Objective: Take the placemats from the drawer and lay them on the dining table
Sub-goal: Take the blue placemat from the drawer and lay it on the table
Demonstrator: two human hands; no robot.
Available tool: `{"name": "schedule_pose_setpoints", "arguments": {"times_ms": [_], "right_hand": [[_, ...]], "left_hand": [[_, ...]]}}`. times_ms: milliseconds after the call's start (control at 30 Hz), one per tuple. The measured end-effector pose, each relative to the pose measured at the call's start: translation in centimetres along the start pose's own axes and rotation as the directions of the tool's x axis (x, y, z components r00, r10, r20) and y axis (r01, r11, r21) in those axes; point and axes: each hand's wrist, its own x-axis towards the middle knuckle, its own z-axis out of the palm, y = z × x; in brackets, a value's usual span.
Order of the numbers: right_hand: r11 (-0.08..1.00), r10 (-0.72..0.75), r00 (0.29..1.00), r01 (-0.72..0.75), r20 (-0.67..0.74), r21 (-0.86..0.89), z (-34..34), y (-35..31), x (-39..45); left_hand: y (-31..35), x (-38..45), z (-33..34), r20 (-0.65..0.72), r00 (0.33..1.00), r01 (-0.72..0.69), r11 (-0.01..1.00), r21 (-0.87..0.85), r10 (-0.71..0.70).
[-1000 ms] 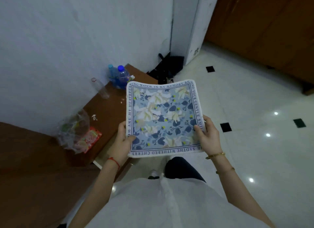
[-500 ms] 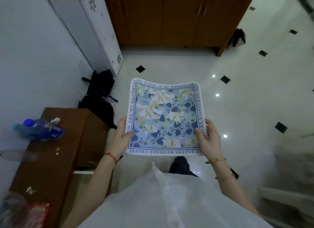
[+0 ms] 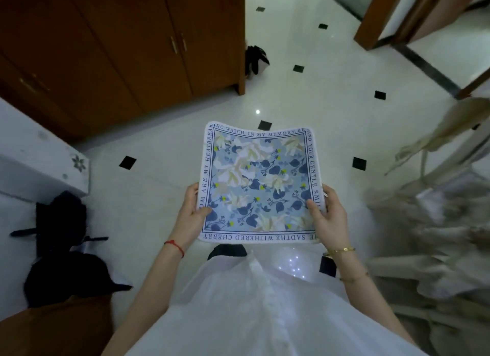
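The placemat (image 3: 261, 183) sits near the middle of the view, held roughly flat and face up above the pale tiled floor (image 3: 318, 111). It is square, with a blue floral centre and a white border carrying dark lettering; its far edge curls slightly upward. Whether more than 1 mat is stacked there cannot be told.

The left hand (image 3: 191, 217) pinches the mat's 9 o'clock edge near the close corner, thumb on top and fingers underneath. A red cord circles that wrist. The right hand (image 3: 327, 220) pinches the 3 o'clock edge the same way, thumb lying on the print; 2 thin gold bracelets show on that forearm.

At 6 o'clock a white garment (image 3: 265, 310) fills the lower frame. At 11 o'clock stands a brown wooden cabinet (image 3: 119, 50) with paired door handles. At 9 o'clock is a white unit (image 3: 39, 164) with a small flower mark, and at 8 o'clock dark bags (image 3: 61, 262) lie on the floor. At 3 o'clock, blurred pale furniture (image 3: 437, 236) cannot be made out clearly. Small black tiles dot the floor.
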Motion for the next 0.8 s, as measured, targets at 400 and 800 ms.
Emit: {"name": "schedule_pose_setpoints", "arguments": {"times_ms": [400, 800], "right_hand": [[0.992, 0.127, 0.951, -0.117, -0.282, 0.053, -3.8, 1.8, 19.6], [0.980, 0.201, 0.821, -0.170, -0.534, 0.107, -11.6, -0.1, 39.7]], "left_hand": [[8.6, 24.7, 11.1, 0.267, 0.963, -0.070, 0.994, 0.078, 0.047], [21.9, 47.8, 26.8, 0.531, 0.846, -0.158, 0.975, 0.156, 0.052]]}}
